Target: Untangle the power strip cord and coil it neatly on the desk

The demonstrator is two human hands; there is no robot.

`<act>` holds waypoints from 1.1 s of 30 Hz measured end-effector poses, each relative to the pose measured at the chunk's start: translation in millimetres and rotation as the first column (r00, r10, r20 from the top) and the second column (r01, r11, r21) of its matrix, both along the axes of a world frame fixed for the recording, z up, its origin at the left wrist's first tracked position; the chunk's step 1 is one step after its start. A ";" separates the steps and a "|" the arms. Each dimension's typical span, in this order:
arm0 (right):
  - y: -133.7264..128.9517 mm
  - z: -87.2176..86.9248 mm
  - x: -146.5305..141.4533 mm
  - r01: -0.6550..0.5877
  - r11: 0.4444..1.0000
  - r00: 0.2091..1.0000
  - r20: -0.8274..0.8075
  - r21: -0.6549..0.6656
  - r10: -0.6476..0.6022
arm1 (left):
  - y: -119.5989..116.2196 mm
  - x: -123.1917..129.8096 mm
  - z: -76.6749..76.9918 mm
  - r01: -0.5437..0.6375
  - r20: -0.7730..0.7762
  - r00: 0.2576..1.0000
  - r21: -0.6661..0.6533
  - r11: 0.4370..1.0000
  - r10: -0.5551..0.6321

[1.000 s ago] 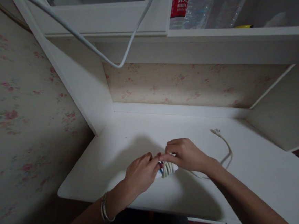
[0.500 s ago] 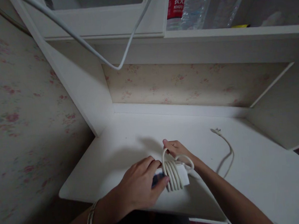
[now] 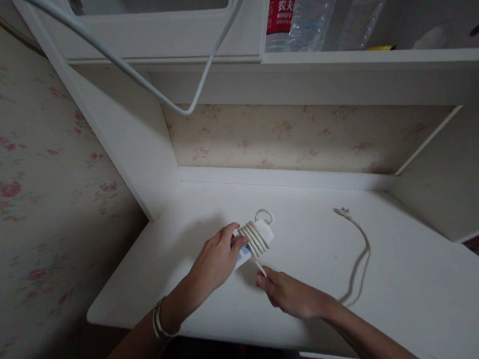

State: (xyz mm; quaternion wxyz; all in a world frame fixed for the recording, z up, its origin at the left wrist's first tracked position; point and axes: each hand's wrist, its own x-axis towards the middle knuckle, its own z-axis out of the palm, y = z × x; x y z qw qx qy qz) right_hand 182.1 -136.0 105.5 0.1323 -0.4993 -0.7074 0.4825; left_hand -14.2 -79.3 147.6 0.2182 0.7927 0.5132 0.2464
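Observation:
My left hand (image 3: 218, 254) grips a white power strip (image 3: 265, 230) with blue patches on its face, tilted above the desk. Several turns of cream cord (image 3: 256, 239) wrap around its body, and a small loop of cord stands out at its far end. Below the strip, my right hand (image 3: 292, 292) pinches the cord where it leaves the turns and pulls it fairly straight toward me. The cord's free end, with a plug (image 3: 343, 212), lies on the desk to the right. My right forearm hides part of the cord.
The white desk (image 3: 176, 217) has a left front corner and a raised strip along its back. Overhead, a shelf (image 3: 362, 58) holds several plastic bottles (image 3: 313, 13). A thick white cable (image 3: 131, 69) hangs down in front of the cabinet. Flowered wallpaper covers the left wall (image 3: 40, 228).
My right hand has come from behind the strip round to its near side, bringing the cord down. The power strip has moved farther from me and turned, its far end tilting up.

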 end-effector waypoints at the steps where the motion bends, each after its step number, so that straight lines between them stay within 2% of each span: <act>1: -2.7 3.6 -1.3 -0.010 0.999 0.999 0.044 0.032 0.009 | 1.6 1.5 -1.2 0.006 -0.004 1.000 0.017 1.000 -0.006; 7: -11.9 11.9 -7.2 -0.095 0.978 0.970 0.240 0.184 0.049 | 3.7 10.3 -6.4 -0.010 -0.066 0.998 0.082 0.997 0.016; 10: -11.0 20.6 -1.2 -0.096 0.939 0.890 0.450 0.330 -0.068 | 5.7 8.2 -9.5 0.007 -0.147 0.989 0.111 0.994 0.009; 12: -10.0 30.0 4.5 -0.119 0.888 0.826 0.541 0.444 -0.160 | 7.2 5.5 -13.1 0.013 -0.221 0.975 0.111 0.994 0.012; 14: -9.4 40.9 8.1 -0.201 0.806 0.797 0.572 0.556 -0.196 | 6.8 4.4 -18.2 0.019 -0.288 0.958 0.105 0.994 0.012; 15: -8.8 46.4 8.8 -0.268 0.743 0.792 0.580 0.613 -0.192 | 5.4 5.0 -21.1 0.026 -0.316 0.949 0.103 0.994 0.008; 18: -2.4 61.6 8.3 -0.471 0.468 0.801 0.585 0.748 -0.128 | -5.1 11.7 -28.0 0.097 -0.366 0.929 0.086 0.992 -0.059; 19: 1.8 65.9 8.4 -0.501 0.378 0.811 0.575 0.779 -0.111 | -10.4 14.8 -28.7 0.142 -0.371 0.923 0.076 0.987 -0.104; 20: 7.0 69.6 8.9 -0.505 0.311 0.823 0.558 0.805 -0.107 | -16.2 17.6 -28.1 0.188 -0.368 0.917 0.068 0.980 -0.150; 21: 13.0 72.6 9.9 -0.493 0.273 0.837 0.536 0.826 -0.111 | -22.3 20.0 -26.2 0.241 -0.361 0.910 0.064 0.968 -0.203; 22: 19.3 74.8 11.2 -0.470 0.263 0.851 0.512 0.843 -0.120 | -28.3 21.6 -22.9 0.294 -0.350 0.902 0.064 0.954 -0.254; 23: 25.6 76.1 12.7 -0.442 0.277 0.864 0.488 0.853 -0.126 | -33.9 22.2 -18.5 0.340 -0.337 0.892 0.065 0.938 -0.300; 25: 37.1 76.3 15.2 -0.383 0.341 0.890 0.442 0.858 -0.113 | -43.0 20.9 -8.2 0.423 -0.310 0.869 0.064 0.904 -0.385; 29: 53.7 69.1 16.1 -0.293 0.494 0.933 0.359 0.819 -0.041 | -49.7 13.7 4.8 0.466 -0.286 0.855 0.059 0.883 -0.432; 31: 60.7 62.6 14.9 -0.220 0.590 0.954 0.297 0.777 -0.036 | -48.3 11.1 4.6 0.501 -0.317 0.830 0.065 0.863 -0.458; 33: 67.9 53.5 13.4 -0.124 0.717 0.975 0.218 0.686 -0.040 | -45.8 9.4 2.6 0.551 -0.358 0.796 0.094 0.829 -0.488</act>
